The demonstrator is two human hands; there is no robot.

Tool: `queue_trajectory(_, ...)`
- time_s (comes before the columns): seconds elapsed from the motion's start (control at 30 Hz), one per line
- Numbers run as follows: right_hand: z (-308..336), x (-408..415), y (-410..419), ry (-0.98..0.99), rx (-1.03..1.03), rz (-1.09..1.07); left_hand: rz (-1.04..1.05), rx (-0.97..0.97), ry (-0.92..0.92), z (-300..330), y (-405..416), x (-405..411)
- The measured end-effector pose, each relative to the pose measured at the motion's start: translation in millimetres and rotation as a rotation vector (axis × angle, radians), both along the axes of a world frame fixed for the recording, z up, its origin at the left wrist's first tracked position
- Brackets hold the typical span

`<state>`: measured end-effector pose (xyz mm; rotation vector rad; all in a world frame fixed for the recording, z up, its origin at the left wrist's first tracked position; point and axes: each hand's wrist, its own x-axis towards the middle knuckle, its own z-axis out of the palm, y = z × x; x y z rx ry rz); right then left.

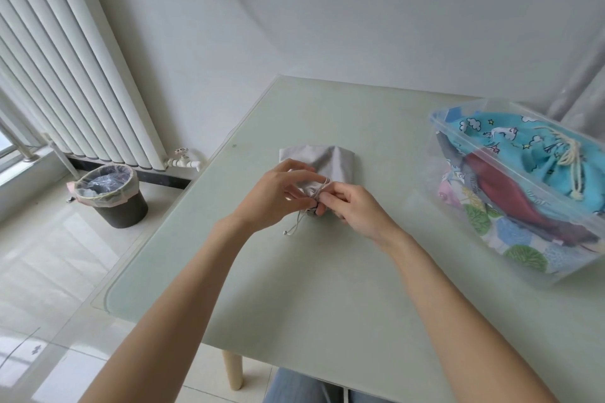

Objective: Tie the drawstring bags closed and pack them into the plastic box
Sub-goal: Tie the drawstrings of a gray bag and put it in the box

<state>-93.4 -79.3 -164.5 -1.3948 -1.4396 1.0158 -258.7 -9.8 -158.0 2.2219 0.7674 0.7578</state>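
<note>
Both hands pinch at the gathered mouth of a small grey drawstring bag, which lies flat near the middle of the pale green table. On the near side of the bag, the left hand has its thumb and fingers curled around the bunched neck, with the thin cord looped over a fingertip. Its partner, the right hand, meets it from the bag's right side and nips the cord between thumb and forefinger, right at the neck. Two loose cord ends trail from the neck toward the person and rest on the table, one tipped with a small bead. Beyond the hands, the bag's closed bottom points away toward the wall.

Well to the right of the grey bag stands the clear plastic box, with no lid on it. Inside it lie several fabric bags: a turquoise cartoon-print bag with a tied cream cord on top, a dark red one below it, and leaf-print fabric at the bottom.

Left of the grey bag, down on the floor past the table edge, sits a dark bin with a plastic liner, and behind it a white radiator.
</note>
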Motion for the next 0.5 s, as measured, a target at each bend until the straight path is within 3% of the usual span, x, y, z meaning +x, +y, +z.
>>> queue_trajectory(0.2, -6.2, -3.7, 4.4, 0.034, 0.045, -0.142, 0.023, 0.135, 0.016, 4.1, -5.9, 4.5)
queue_trajectory(0.33, -4.1, -5.3, 5.0, 0.037, 0.056, -0.167, 0.141, 0.082, -0.085, 3.8, -6.4, 0.6)
queue_trajectory(0.5, -2.7, -4.0, 3.9, -0.009, 0.067, -0.190, 0.135, 0.175, 0.071, -0.9, -1.4, 0.9)
